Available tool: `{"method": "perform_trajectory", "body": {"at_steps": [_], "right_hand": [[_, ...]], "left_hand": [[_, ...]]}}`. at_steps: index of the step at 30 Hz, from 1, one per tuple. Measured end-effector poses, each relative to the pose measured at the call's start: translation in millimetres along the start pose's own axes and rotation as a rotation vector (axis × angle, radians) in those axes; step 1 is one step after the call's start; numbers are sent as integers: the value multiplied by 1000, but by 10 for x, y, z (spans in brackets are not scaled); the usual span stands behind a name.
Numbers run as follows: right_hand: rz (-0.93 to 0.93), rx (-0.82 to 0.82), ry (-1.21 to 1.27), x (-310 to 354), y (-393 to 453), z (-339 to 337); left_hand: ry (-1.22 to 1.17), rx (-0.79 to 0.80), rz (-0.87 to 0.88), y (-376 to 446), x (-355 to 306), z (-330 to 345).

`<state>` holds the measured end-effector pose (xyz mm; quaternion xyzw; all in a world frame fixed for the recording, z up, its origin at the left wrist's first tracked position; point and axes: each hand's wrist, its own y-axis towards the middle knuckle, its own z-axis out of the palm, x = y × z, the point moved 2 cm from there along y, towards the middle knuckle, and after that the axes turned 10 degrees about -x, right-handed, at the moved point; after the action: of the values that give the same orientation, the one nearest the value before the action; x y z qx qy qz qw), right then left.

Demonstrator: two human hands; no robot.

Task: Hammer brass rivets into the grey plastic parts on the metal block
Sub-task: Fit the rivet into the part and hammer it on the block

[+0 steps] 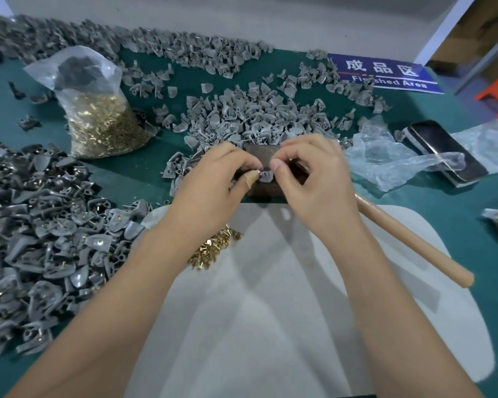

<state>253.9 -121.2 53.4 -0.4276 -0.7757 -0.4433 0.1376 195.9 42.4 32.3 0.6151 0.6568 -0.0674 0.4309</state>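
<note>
2 hands (213, 179) (314, 173) met over the metal block (259, 156), each grip pinching 1 grey part (266, 176) there; hammer handle (408, 239) lay just right, nearer the right hand.

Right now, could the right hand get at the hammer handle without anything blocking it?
Probably yes. The hammer handle lies bare on the table just beside the right hand, with nothing on top of its near length. But that hand is busy pinching the grey part on the metal block, so it must let go first.
</note>
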Motion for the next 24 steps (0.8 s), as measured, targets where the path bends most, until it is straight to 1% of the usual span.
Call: {"method": "perform_trajectory", "body": {"at_steps": [4,6,10,12,15,19,24], "right_hand": [[-78,64,-142,41,-39,41],[-107,74,-198,51,-40,48],[-126,107,-228,85,-22,31],[-138,136,-255,116,-8,11],[-165,158,-343,196,-4,25],[-184,166,-433,275,4,76],[-160,178,-387,269,108,145]], "left_hand": [[80,-3,15,-1,-14,8],[81,-18,8,-3,-14,0],[57,-37,-22,-9,-13,-25],[67,-26,-7,-5,-24,-39],[150,-13,37,9,-43,-54],[235,-92,62,8,-42,-62],[261,-178,-10,0,-20,-64]]}}
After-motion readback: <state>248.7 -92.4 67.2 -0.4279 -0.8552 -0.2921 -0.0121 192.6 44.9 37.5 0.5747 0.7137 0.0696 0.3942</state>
